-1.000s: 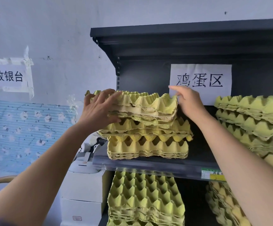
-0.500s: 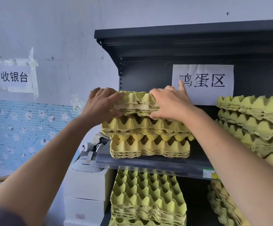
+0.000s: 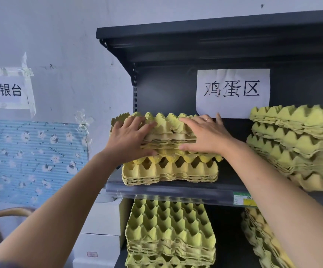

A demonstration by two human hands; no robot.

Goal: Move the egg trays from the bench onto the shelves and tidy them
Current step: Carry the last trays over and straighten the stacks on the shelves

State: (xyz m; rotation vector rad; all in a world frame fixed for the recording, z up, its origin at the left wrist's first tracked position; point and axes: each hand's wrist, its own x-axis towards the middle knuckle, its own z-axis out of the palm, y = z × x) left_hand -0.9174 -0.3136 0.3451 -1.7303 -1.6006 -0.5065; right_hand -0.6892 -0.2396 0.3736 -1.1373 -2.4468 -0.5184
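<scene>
- Upper egg trays point(image 3: 168, 130), stacked on the shelf point(image 3: 176, 188), are clasped by the left hand point(image 3: 128, 139) and right hand point(image 3: 205, 136).
- Fingers point(image 3: 135, 122) are spread above, thumbs point(image 3: 149, 152) tucked beneath.

1. On the shelf point(image 3: 176, 191) a left stack of egg trays point(image 3: 169, 171) sits at the front edge, with a right stack point(image 3: 295, 144) well apart to its right
2. The upper trays point(image 3: 168, 130) lie on the left stack; the left hand point(image 3: 127, 140) grips their left end and the right hand point(image 3: 205, 136) their right
3. A paper sign point(image 3: 233, 91) hangs behind, between the stacks
4. Below the shelf a lower stack point(image 3: 170, 229) lies under the left stack; another pile point(image 3: 259, 240) to its right seems to lean
</scene>
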